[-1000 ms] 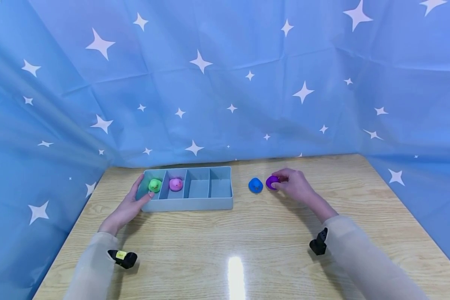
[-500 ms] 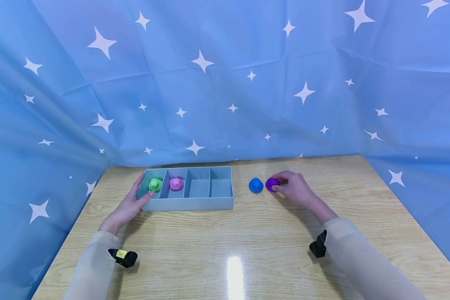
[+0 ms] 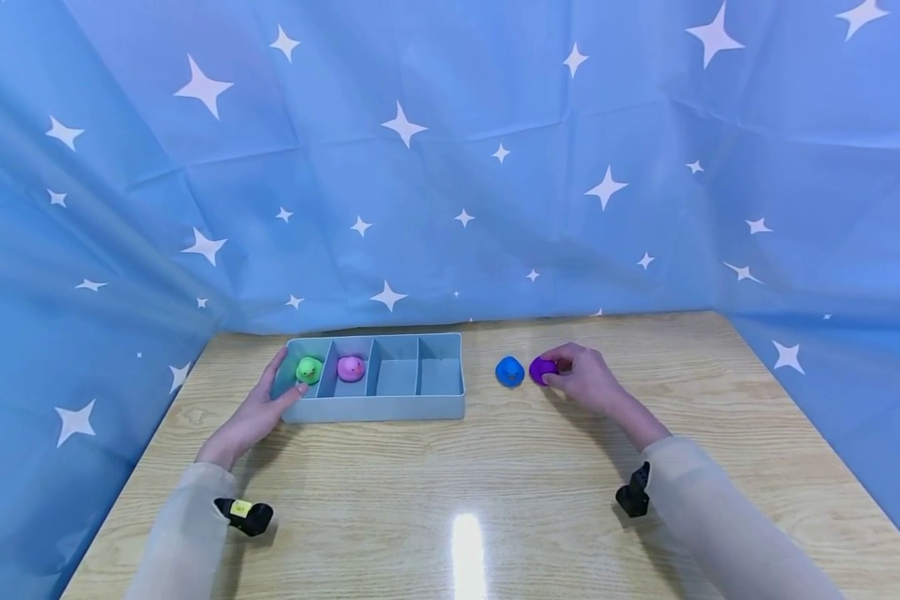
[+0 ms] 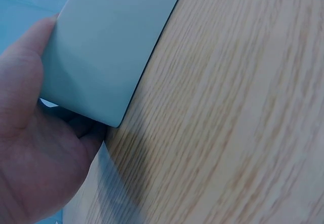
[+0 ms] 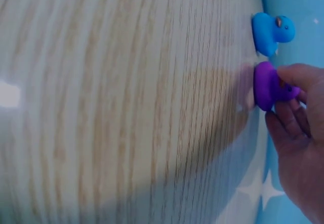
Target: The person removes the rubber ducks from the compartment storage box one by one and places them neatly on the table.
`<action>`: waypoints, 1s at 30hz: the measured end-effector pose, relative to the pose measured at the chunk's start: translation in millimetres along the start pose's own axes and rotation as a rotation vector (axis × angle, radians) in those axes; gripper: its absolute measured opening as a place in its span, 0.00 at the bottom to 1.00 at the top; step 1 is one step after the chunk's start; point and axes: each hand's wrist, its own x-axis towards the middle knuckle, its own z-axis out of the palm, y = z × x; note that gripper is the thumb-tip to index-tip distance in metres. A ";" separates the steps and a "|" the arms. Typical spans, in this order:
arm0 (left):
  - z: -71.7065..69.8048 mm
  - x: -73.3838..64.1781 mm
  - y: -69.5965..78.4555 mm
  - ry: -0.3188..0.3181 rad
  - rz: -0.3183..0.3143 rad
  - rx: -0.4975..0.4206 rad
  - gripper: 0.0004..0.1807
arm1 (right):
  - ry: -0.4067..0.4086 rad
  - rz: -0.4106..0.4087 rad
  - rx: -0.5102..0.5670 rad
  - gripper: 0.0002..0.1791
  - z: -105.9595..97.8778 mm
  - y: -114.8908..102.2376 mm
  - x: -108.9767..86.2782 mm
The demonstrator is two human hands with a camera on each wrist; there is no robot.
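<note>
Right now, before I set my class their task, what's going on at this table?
A person's left hand grips the left end of a divided tray, while their right hand pinches a purple duck on the table beside a blue duck. In the tray, a green duck sits in the leftmost compartment and a pink duck in the next.

Blue starry sheeting (image 3: 450,179) around three sides of a wood-grain table (image 3: 375,492) makes this look like a curtained booth.
</note>
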 end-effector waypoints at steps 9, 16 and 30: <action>-2.2 -0.5 -2.4 0.004 -0.004 0.012 0.49 | 0.008 -0.008 -0.001 0.16 1.4 -1.6 -0.7; -1.7 -0.2 -2.5 -0.004 -0.002 -0.001 0.49 | 0.006 -0.007 -0.006 0.17 2.4 -0.5 -0.5; -0.4 1.4 -3.5 -0.003 -0.003 -0.005 0.49 | -0.020 -0.002 0.010 0.17 2.3 -5.7 -2.2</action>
